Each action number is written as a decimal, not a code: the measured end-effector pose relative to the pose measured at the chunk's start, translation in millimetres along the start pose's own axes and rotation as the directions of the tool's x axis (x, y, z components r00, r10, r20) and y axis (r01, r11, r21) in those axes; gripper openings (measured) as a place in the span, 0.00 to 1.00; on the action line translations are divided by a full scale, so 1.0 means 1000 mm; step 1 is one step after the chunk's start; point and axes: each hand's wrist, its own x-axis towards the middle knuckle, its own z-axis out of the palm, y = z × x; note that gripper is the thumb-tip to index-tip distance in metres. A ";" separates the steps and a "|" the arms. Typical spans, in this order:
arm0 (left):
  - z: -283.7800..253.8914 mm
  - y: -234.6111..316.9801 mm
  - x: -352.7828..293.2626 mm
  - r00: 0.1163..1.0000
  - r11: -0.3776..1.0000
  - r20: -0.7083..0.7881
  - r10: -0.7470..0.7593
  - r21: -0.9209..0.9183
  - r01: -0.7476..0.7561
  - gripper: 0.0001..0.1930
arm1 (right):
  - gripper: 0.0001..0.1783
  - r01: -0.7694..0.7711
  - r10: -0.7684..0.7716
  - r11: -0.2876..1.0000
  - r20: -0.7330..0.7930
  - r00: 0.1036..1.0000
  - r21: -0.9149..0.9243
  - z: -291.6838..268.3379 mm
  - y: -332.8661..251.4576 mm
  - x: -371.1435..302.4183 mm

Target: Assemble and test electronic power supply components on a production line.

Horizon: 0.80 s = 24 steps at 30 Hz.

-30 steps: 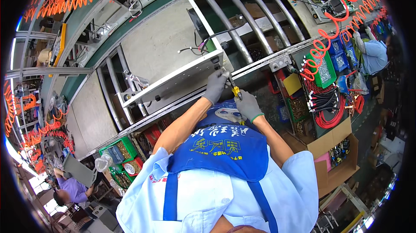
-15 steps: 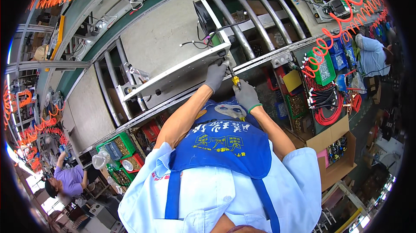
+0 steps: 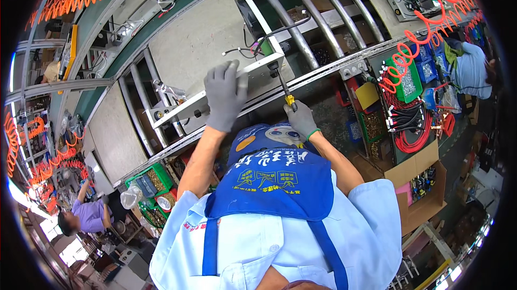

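My right hand (image 3: 302,118), in a grey glove, is closed around the yellow handle of a screwdriver (image 3: 291,100). Its shaft points away from me, with the tip at a small black part (image 3: 273,66) near the right corner of a grey metal panel (image 3: 259,86). My gloved left hand (image 3: 223,98) is raised in front of the panel's upper edge, holding nothing, its fingers pointing away and partly blurred. The panel belongs to a white-edged metal frame that also carries a black fan-like part (image 3: 249,18) and loose cables (image 3: 257,47).
Steel rollers (image 3: 323,18) run beside a pale board (image 3: 188,26) on the line. To the right are orange coiled hoses (image 3: 401,55), a green bin (image 3: 401,81), red cables (image 3: 413,138) and a cardboard box (image 3: 423,212). Other people are at the far left (image 3: 91,215) and right (image 3: 468,71).
My left hand has come off the panel's right corner and moved left and up. My right hand and the screwdriver have shifted slightly left; the tip stays at the corner.
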 end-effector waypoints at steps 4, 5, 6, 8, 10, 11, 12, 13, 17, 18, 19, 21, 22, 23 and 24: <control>0.011 -0.011 0.000 0.939 0.985 0.321 -0.126 0.155 0.079 0.16 | 0.17 0.076 -0.079 0.996 -0.082 0.993 -0.045 0.011 0.017 0.009; 0.014 -0.011 -0.003 0.954 0.985 0.284 -0.098 0.162 0.053 0.18 | 0.16 0.125 -0.125 0.992 -0.099 0.987 -0.003 0.015 0.024 0.013; 0.016 -0.012 -0.005 0.966 0.985 0.248 -0.069 0.171 0.027 0.21 | 0.15 0.167 -0.163 0.985 -0.115 0.980 0.031 0.021 0.032 0.019; 0.017 -0.014 -0.007 0.956 0.983 0.283 -0.079 0.180 0.028 0.21 | 0.13 0.240 -0.221 0.965 -0.160 0.962 0.109 0.036 0.045 0.036; 0.016 -0.016 -0.007 0.944 0.983 0.315 -0.093 0.182 0.036 0.21 | 0.11 0.291 -0.245 0.935 -0.220 0.944 0.205 0.056 0.054 0.058; 0.016 -0.017 -0.006 0.940 0.984 0.327 -0.099 0.174 0.043 0.21 | 0.11 0.292 -0.244 0.934 -0.231 0.942 0.204 0.064 0.056 0.067; 0.015 -0.017 -0.005 0.938 0.985 0.332 -0.098 0.164 0.045 0.21 | 0.11 0.351 -0.298 0.916 -0.259 0.919 0.195 0.071 0.059 0.071; 0.014 -0.017 -0.005 0.936 0.984 0.337 -0.101 0.169 0.045 0.21 | 0.12 0.388 -0.326 0.902 -0.294 0.899 0.188 0.075 0.060 0.073; 0.014 -0.018 -0.003 0.948 0.988 0.308 -0.080 0.152 0.034 0.21 | 0.12 0.343 -0.301 0.931 -0.269 0.915 0.124 0.065 0.058 0.060; 0.014 -0.019 -0.004 0.950 0.988 0.300 -0.089 0.146 0.046 0.21 | 0.11 0.307 -0.274 0.946 -0.250 0.928 0.101 0.059 0.054 0.051; 0.014 -0.020 -0.005 0.945 0.988 0.312 -0.093 0.146 0.049 0.22 | 0.12 0.305 -0.277 0.949 -0.248 0.929 0.082 0.052 0.048 0.042; 0.015 -0.021 -0.006 0.954 0.989 0.287 -0.083 0.138 0.045 0.22 | 0.13 0.206 -0.202 0.979 -0.132 0.970 0.013 0.027 0.032 0.026; 0.016 -0.022 -0.007 0.955 0.989 0.284 -0.088 0.139 0.049 0.22 | 0.14 0.136 -0.139 0.990 -0.074 0.988 -0.040 0.013 0.020 0.019; 0.016 -0.023 -0.008 0.959 0.990 0.271 -0.078 0.138 0.042 0.22 | 0.14 0.029 -0.028 0.995 0.014 1.000 -0.097 -0.002 0.006 0.013; 0.017 -0.023 -0.008 0.963 0.990 0.260 -0.066 0.136 0.031 0.22 | 0.15 -0.201 0.207 0.978 0.164 0.965 -0.051 -0.016 -0.011 0.010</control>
